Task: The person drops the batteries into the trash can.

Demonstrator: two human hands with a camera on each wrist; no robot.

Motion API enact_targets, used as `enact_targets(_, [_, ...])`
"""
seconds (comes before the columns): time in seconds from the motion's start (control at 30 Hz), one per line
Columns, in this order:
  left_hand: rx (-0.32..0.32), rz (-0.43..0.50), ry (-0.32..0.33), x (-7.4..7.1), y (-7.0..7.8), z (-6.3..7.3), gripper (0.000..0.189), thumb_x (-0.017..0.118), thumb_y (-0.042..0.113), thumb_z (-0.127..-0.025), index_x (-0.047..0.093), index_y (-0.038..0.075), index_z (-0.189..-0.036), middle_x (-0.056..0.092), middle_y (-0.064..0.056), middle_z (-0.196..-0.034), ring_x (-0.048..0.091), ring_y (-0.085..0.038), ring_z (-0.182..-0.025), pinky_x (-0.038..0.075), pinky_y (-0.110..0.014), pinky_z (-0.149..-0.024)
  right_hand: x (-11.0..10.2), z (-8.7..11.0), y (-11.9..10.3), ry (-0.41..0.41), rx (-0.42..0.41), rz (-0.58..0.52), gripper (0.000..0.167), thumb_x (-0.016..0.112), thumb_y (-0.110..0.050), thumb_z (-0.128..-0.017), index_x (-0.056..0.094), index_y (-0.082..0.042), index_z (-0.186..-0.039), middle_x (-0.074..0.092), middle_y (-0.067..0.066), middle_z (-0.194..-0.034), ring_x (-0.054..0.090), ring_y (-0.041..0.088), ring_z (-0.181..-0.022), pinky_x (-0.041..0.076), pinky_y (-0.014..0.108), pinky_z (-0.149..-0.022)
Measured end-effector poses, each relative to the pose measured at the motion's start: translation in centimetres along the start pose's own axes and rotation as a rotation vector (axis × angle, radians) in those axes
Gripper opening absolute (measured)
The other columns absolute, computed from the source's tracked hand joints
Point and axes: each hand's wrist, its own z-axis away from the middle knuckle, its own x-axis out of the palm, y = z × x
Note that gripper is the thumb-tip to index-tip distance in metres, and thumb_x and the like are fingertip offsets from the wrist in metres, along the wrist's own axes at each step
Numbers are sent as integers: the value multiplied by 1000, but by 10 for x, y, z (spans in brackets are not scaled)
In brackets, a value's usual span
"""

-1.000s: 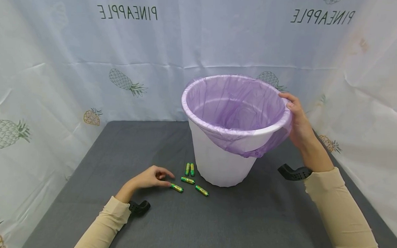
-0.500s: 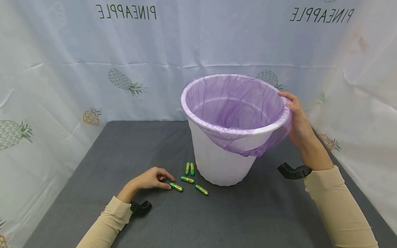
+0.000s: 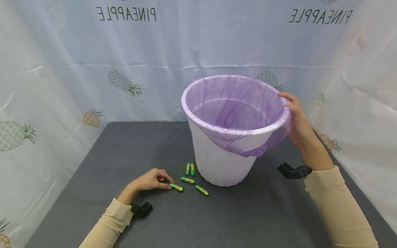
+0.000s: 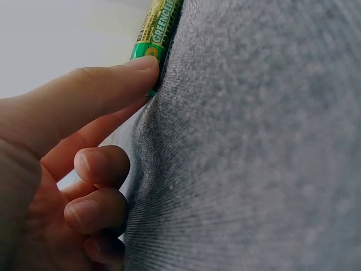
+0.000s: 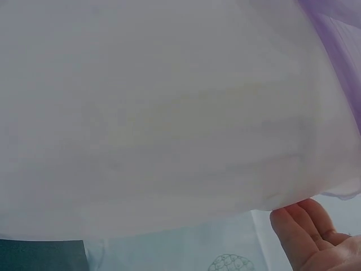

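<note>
My left hand (image 3: 150, 180) is low over the table, pinching the near end of a green-and-yellow battery (image 3: 177, 188) between thumb and index finger. In the left wrist view the thumb lies on the battery (image 4: 158, 28), which rests on the cloth; the other fingers are curled beneath. My right hand (image 3: 298, 122) grips the right rim of a white trash bin (image 3: 218, 165), lined with a purple bag (image 3: 240, 146). The bin leans a little. In the right wrist view its white wall (image 5: 141, 113) fills most of the picture, with several fingertips (image 5: 290, 228) against it.
Two batteries lie side by side near the bin, one of them the upright-pointing battery (image 3: 187, 169). Another battery (image 3: 188, 180) and a slanted battery (image 3: 202, 191) lie closer in. Dark grey cloth (image 3: 181, 225) covers the table; a pineapple-print curtain (image 3: 153, 93) hangs behind.
My left hand has shifted slightly right, and its thumb and index finger have come together on the battery's end. The right hand and the bin have stayed in place.
</note>
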Motion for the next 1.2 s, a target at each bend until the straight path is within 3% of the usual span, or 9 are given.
enact_targets(0.23, [-1, 18, -5, 4, -2, -1, 21, 72, 20, -86, 75, 6, -101, 51, 0, -74, 36, 4, -64, 34, -15, -60, -3, 1, -1, -14, -5, 4, 24, 51, -32, -96, 54, -28, -119, 47, -2, -119, 50, 10, -98, 48, 19, -76])
enact_targets(0.4, [27, 41, -1, 4, -4, 0, 21, 70, 19, -87, 74, 4, -101, 54, -5, -76, 38, 4, -65, 36, -15, -60, -3, 5, -2, -15, -27, 9, 23, 46, -28, -98, 52, -27, -120, 45, -1, -122, 47, 11, -102, 46, 19, -79])
enact_targets(0.53, [37, 65, 20, 1, -6, 2, 21, 69, 15, -89, 73, 1, -104, 60, -12, -81, 38, 4, -63, 36, -15, -59, 1, 12, -6, 25, -33, 17, 24, 40, -19, -101, 51, -26, -121, 50, -2, -115, 53, 6, -95, 47, 17, -76])
enact_targets(0.67, [24, 93, 55, -2, -4, 3, 21, 68, 13, -89, 72, 0, -105, 64, -16, -87, 37, 3, -61, 36, -16, -57, 5, 20, -12, 78, -11, 36, 24, 42, -18, -101, 50, -26, -122, 51, -4, -110, 56, 2, -87, 48, 15, -70])
enact_targets(0.87, [26, 116, 117, -7, 7, 2, 19, 69, 13, -88, 72, 2, -104, 52, -4, -75, 33, 2, -60, 35, -19, -55, 9, 22, -16, 119, 12, 66, 24, 46, -21, -100, 50, -27, -123, 52, -6, -110, 55, 2, -89, 47, 16, -71])
enact_targets(0.97, [25, 129, 153, -12, 12, 3, 18, 69, 14, -88, 73, 4, -103, 42, 3, -72, 32, 1, -60, 34, -20, -55, 6, 17, -16, 102, 23, 54, 24, 45, -19, -100, 49, -25, -123, 53, -6, -109, 57, 2, -87, 49, 16, -71])
enact_targets(1.2, [55, 156, 238, -25, 26, 7, 18, 68, 11, -89, 71, 3, -104, 38, 3, -73, 30, -2, -59, 33, -23, -53, -9, 5, -14, 0, 36, 3, 27, 38, -16, -100, 43, -20, -126, 49, -2, -119, 60, 5, -96, 53, 18, -76])
